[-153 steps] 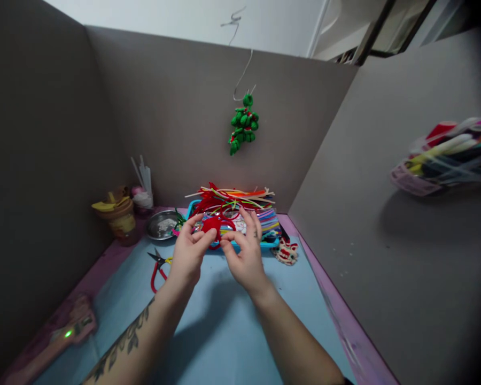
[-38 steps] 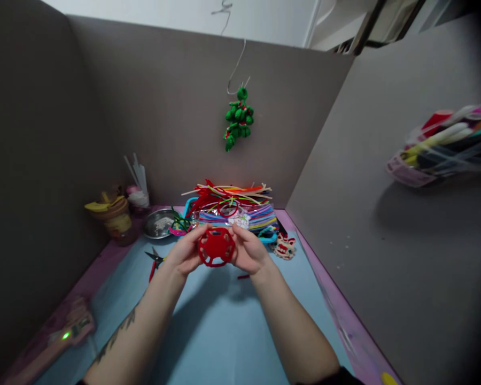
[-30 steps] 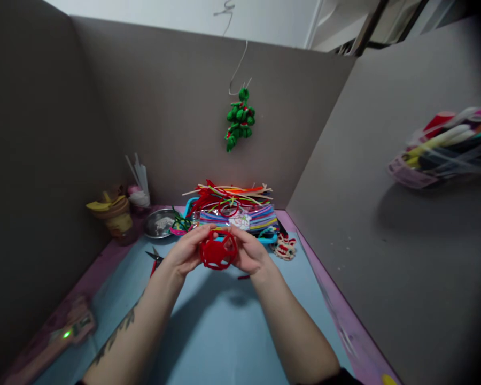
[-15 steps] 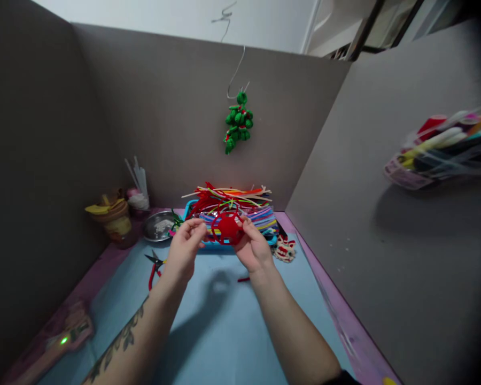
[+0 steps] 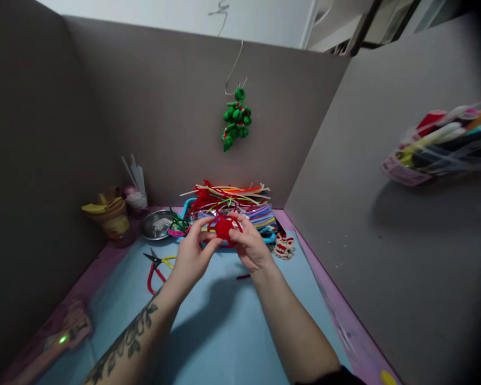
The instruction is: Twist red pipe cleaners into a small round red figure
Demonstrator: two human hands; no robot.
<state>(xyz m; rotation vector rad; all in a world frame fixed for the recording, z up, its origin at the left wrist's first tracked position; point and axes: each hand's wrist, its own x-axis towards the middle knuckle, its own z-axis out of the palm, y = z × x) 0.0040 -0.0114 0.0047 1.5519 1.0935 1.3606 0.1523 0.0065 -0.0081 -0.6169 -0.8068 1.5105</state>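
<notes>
Above the light blue mat, both hands hold a red fuzzy round craft piece [image 5: 223, 229] with thin red loops around its rim, apparently bent from pipe cleaners. My left hand [image 5: 198, 247] pinches its left edge between thumb and fingers. At its right side, my right hand [image 5: 249, 243] is closed on it, thumb in front and fingers behind. A short red piece of pipe cleaner [image 5: 243, 276] lies on the mat beneath my right wrist. Left of my left forearm lie red-handled scissors [image 5: 154, 270] with a yellow handle beside them.
Behind the hands sits a blue basket [image 5: 187, 206] of colourful pipe cleaners. A metal bowl [image 5: 149, 227], a pot [image 5: 114, 219] and a glue gun [image 5: 74, 326] stand or lie left. A lion-face craft [image 5: 284, 247] lies right. A green ornament [image 5: 237, 120] hangs from a wire; a pen bag hangs right.
My left hand has moved right and now grips the red piece's left edge. My right thumb has come over its front. The view has shifted slightly.
</notes>
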